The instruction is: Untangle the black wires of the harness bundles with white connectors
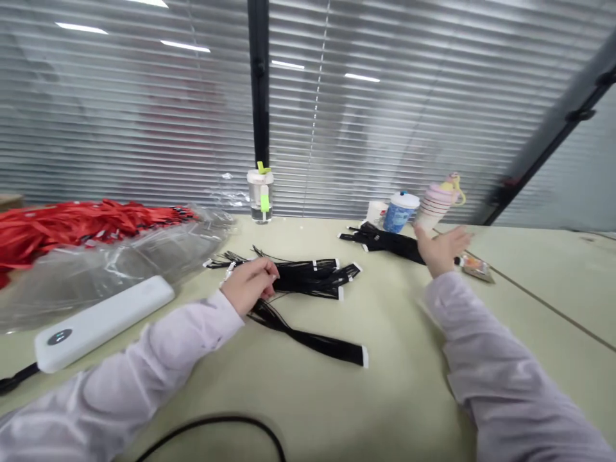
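My left hand (253,282) is closed, its fingertips pinched on the wire end of a black flat ribbon cable (317,341). From there the cable runs right across the table to a white connector. Just behind that hand lies a pile of similar black cables (308,276) with white connectors, partly hidden by my fingers. My right hand (440,250) is open with the fingers spread, beside a second bundle of black cables (392,242) at the back right. It holds nothing that I can see, and it hides that bundle's right end in part.
Red straps (96,224) on clear plastic film (158,256) lie at the left. Near them are a white power bank (106,321) and a black cord (226,419). A clear bottle (260,199), a blue cup (400,213), a pink-lidded tumbler (436,204) and a small packet (475,266) stand or lie farther back.
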A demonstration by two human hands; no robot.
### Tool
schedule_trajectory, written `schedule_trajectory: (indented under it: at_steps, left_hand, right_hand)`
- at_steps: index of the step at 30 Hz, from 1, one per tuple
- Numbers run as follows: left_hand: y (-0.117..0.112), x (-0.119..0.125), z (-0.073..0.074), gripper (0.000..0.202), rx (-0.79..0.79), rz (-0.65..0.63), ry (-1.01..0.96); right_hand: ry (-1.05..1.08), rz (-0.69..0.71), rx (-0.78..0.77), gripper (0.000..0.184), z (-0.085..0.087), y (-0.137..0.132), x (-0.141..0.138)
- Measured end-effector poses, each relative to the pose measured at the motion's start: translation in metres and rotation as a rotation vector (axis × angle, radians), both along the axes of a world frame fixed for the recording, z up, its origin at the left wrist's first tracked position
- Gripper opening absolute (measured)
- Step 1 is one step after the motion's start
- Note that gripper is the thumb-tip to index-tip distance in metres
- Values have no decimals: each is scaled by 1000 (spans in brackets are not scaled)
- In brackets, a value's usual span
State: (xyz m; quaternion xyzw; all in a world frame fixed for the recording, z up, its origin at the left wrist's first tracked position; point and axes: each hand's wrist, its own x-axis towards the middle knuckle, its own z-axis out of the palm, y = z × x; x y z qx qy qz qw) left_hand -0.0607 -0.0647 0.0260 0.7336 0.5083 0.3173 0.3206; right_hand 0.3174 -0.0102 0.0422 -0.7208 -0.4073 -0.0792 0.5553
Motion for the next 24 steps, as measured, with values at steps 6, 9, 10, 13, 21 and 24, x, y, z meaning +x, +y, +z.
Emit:
schedule_trajectory:
  at_steps: [6,9,10,13,21,24]
  left_hand:
    - [47,-34,3,21,199,53,476]
    - [55,-36,-7,31,251,57,624]
    - [56,-37,-9,33,262,55,660]
    - [57,-39,-11,34,285,27,725]
    - [59,-31,2,56,364,27,686]
    - [55,-20,8,55,400,-37,667]
  right_hand:
    - [-357,521,-208,33,-23,12,-60]
    - [-526,848,-311,27,-32,20,-110]
    - [-572,920,-334,27,-35,22,-123]
    - [-650,1005,-349,28,-35,24,-147]
    - [-587,767,-111,26,9,11,-154]
    - [-525,572,82,28,35,-2,-152]
